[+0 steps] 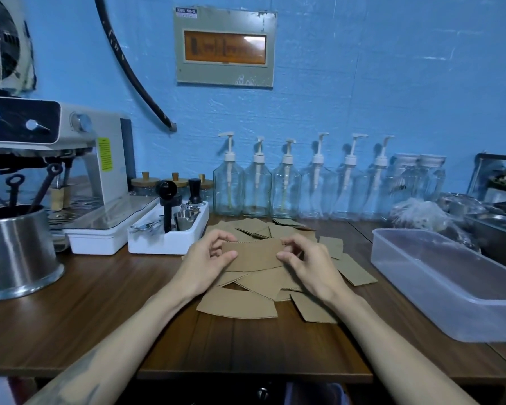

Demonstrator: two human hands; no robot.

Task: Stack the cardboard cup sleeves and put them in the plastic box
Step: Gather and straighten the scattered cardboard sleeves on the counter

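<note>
Head view – both hands' grip pinches one cardboard sleeve (253,255) over loose pile (263,283) – plastic box (438,290) holds nothing

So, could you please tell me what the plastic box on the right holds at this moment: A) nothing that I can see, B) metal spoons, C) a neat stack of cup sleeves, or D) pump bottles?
A: the plastic box looks empty, while the cup sleeves lie loose on the table and both hands hold one sleeve.

Blue painted wall (362,92), grey panel box (225,48) mounted on it; dark wooden table (114,302) below.
</note>
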